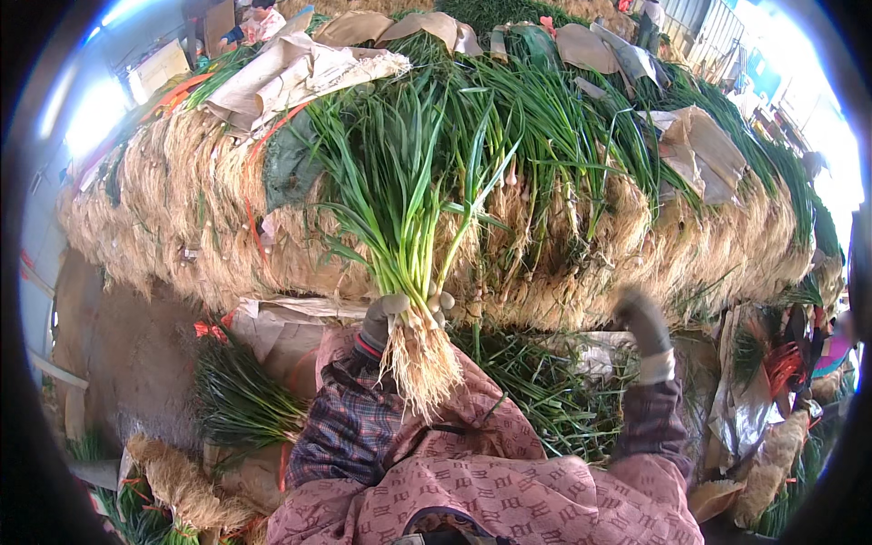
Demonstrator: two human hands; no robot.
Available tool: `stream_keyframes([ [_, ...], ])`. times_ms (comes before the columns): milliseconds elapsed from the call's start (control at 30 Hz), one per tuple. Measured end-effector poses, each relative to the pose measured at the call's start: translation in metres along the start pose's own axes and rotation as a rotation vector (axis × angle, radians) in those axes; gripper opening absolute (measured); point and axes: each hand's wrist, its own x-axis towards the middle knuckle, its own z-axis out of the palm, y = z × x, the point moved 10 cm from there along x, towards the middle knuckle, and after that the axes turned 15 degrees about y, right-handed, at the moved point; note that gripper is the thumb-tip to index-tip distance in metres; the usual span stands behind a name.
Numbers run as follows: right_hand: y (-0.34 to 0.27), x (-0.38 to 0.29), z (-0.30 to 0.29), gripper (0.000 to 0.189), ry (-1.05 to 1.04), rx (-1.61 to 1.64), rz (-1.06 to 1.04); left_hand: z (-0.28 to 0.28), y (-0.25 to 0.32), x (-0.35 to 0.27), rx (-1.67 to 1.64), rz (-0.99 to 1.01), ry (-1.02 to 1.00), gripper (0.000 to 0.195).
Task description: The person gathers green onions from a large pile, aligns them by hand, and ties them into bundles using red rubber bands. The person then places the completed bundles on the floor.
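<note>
My left hand (392,313), in a grey glove, grips a bunch of green garlic plants (412,252) near its pale bulbs. The leaves point up and away, and the tan roots hang over my patterned pink apron (504,484). Out to the right is my right hand (637,313), also gloved and blurred, in front of the root side of a large heap of green garlic (552,136). Nothing shows clearly in it; its fingers are too blurred to read.
Loose green leaves (545,395) lie between my arms. A bundle of green plants (252,395) rests left of my left sleeve, with rooted bundles (184,484) below. Brown paper sheets (705,153) and a pale sack (293,75) cover parts of the heap. A person (255,27) is beyond it.
</note>
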Motion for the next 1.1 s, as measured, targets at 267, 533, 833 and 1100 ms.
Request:
stream_keyframes([
  [267, -0.033, -0.119, 0.175, 0.065, -0.653, -1.466, -0.518, -0.006, 0.001, -0.002, 0.136, 0.060, 0.233, 0.045],
  [533, -0.122, -0.012, 0.287, 0.041, -0.524, 0.301, -0.006, -0.005, 0.000, 0.007, 0.165, 0.101, 0.258, 0.052],
  [833, -0.188, -0.047, 0.278, 0.036, -0.404, -0.132, -0.342, -0.029, -0.021, 0.010, 0.392, 0.028, 0.321, 0.064],
  [1100, -0.190, -0.077, 0.335, 0.036, -0.329, -0.408, -0.747, -0.055, -0.014, -0.006, 0.670, 0.102, 0.575, 0.039],
])
